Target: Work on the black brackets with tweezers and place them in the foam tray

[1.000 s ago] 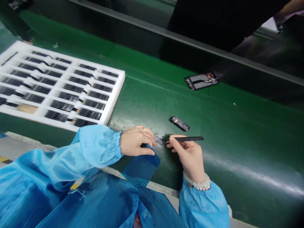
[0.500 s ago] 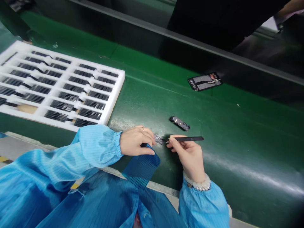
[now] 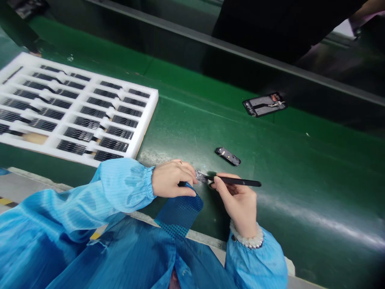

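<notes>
My left hand is closed, thumb and fingers gripping the top of a blue dotted flat panel that slants down toward my lap. Its fingertips also reach the edge of a small circuit board, partly hidden under them. In my right hand is a pair of black tweezers, held like a pen. Their tips point left and meet the right end of the board; whether they pinch anything there is too small to tell. Just beyond lies a narrow black phone part with rounded ends.
To the left stands a white foam tray with rows of dark flat parts in its slots. A black phone frame lies farther back on the green surface. Behind runs a dark rail, with a person in black beyond it.
The phone frame and a white speck beside it have shifted slightly right. The tweezers' rear end has dropped a little with my right hand. My left hand and the blue panel hold still.
</notes>
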Demonstrator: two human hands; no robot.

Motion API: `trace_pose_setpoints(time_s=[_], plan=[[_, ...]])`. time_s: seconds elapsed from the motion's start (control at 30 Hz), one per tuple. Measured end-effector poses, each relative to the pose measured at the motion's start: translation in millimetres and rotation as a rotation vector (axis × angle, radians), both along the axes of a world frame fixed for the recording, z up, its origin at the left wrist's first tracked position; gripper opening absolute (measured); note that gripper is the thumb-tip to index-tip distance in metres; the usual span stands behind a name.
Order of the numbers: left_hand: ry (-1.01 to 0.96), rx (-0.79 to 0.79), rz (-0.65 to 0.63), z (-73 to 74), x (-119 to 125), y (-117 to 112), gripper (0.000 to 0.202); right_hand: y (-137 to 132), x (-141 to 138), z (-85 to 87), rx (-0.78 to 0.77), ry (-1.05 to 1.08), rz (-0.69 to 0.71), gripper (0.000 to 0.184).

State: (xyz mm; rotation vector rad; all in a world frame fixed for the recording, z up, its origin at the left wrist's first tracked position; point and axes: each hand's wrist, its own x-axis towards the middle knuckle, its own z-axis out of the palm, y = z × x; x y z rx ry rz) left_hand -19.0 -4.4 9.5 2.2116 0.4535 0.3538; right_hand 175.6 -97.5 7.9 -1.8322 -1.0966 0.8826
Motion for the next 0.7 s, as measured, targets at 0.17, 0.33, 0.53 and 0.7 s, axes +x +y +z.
trace_pose_setpoints(time_s=[0.17, 0.33, 0.53, 0.7], plan=[[0.004, -0.008, -0.004, -0.2, -0.5, 0.0, 0.016, -0.2, 1.3, -1.2, 0.025, -0.023, 0.023, 0.025], [0.002, -0.011, -0.012, -0.7, 0.1, 0.6, 0.016, -0.3, 3.1, -3.0, 0.034, -0.052, 0.062, 0.023], [-0.002, 0.006, -0.007, -0.8, -0.3, -0.3, 0.017, -2.6, 3.0, -4.1, 0.081, -0.114, 0.119, 0.02], [-0.017, -0.013, -0.011, -1.9, -0.4, 0.7, 0.016, -3.0, 4.1, -5.4, 0.084, -0.106, 0.117, 0.02]])
